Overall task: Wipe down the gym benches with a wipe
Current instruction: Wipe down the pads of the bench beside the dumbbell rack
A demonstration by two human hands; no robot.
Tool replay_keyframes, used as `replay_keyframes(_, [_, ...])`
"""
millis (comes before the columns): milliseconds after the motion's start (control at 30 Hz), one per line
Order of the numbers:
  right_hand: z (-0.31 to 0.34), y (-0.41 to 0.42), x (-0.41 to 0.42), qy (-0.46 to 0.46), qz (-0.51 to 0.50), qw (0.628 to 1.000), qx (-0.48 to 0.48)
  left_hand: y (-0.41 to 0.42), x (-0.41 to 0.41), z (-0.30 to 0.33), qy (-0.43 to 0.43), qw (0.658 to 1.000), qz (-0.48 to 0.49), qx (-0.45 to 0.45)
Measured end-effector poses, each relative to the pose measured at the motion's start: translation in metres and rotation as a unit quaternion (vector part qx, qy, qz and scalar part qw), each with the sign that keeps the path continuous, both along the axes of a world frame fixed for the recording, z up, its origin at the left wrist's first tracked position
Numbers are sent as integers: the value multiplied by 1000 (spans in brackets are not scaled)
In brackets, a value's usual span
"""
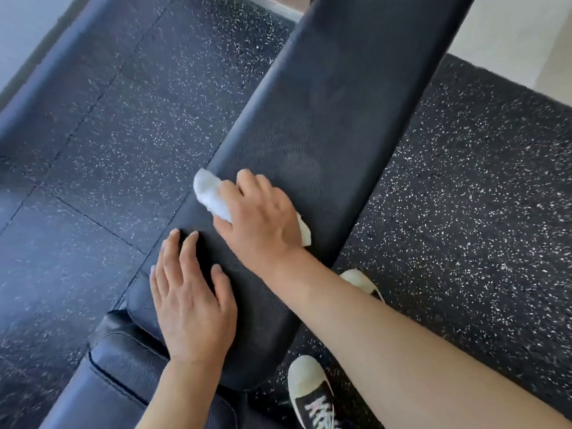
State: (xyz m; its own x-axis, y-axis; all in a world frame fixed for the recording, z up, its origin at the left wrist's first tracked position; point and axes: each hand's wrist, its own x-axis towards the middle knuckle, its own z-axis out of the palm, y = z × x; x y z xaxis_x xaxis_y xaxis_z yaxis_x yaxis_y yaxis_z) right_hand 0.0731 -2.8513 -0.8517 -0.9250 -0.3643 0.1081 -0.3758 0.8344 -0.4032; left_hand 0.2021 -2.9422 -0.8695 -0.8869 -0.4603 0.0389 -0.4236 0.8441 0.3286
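Your right hand [263, 218] pressing the white wipe [210, 193] on the black bench pad [325, 119], fingers curled over it, your left hand [190, 301] flat, fingers spread, on the pad's near end

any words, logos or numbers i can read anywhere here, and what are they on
None can be read.
The black bench pad shows no label or brand.
The speckled floor bears no markings.
The black sneaker has only pale laces, no legible logo.
The white wipe under the right hand is plain.
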Motion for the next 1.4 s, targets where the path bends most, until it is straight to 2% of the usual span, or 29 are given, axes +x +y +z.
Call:
replay_keyframes(133, [-4, -6, 5, 27, 139, 989, -37, 4, -2, -1, 13, 1000, 21, 15])
replay_keyframes(200, [-5, 18, -17, 57, 245, 968, -15, 5, -3, -1, 14, 1000, 21, 10])
replay_keyframes(267, [-6, 53, -58, 101, 293, 951, 13, 4, -3, -1, 13, 1000, 19, 2])
replay_keyframes(333, [-10, 91, -118, 126, 226, 966, 26, 5, -3, -2, 12, 1000, 26, 2])
replay_keyframes(433, [-20, 142, -209, 88, 41, 980, 175, 6, -4, -4, 12, 999, 33, -3])
replay_keyframes(500, [-21, 148, -231, 47, -31, 983, 176, 6, -5, -3, 3, 999, 37, -6])
replay_keyframes(567, [-13, 127, -211, 35, -31, 987, 151, 8, -7, 0, -9, 999, 44, -5])
replay_keyframes(633, [-2, 96, -162, 23, 30, 996, 79, 12, -11, 5, -15, 999, 48, -6])
replay_keyframes(700, [8, 68, -102, -4, 135, 991, 6, 13, -11, 8, -29, 998, 50, -11])
replay_keyframes(800, [15, 48, -39, -18, 294, 956, 4, 14, -10, 10, -34, 998, 53, -4])
replay_keyframes(933, [8, 68, -70, 6, 381, 924, -2, 17, -12, 9, -29, 998, 58, -4])
replay_keyframes(1033, [2, 102, -146, 62, 334, 940, 38, 15, -8, 7, -30, 998, 57, -5])
replay_keyframes(1133, [2, 129, -223, 29, 149, 984, 92, 15, -10, 8, -29, 998, 54, -1])
replay_keyframes(1200, [5, 125, -241, 17, 65, 990, 123, 18, -11, 8, -32, 998, 63, 0])
replay_keyframes(1300, [11, 84, -210, 39, 73, 988, 133, 19, -10, 7, -33, 997, 66, -1])
replay_keyframes(1400, [13, 28, -141, -10, 147, 977, 153, 12, -9, 9, -27, 998, 53, 14])
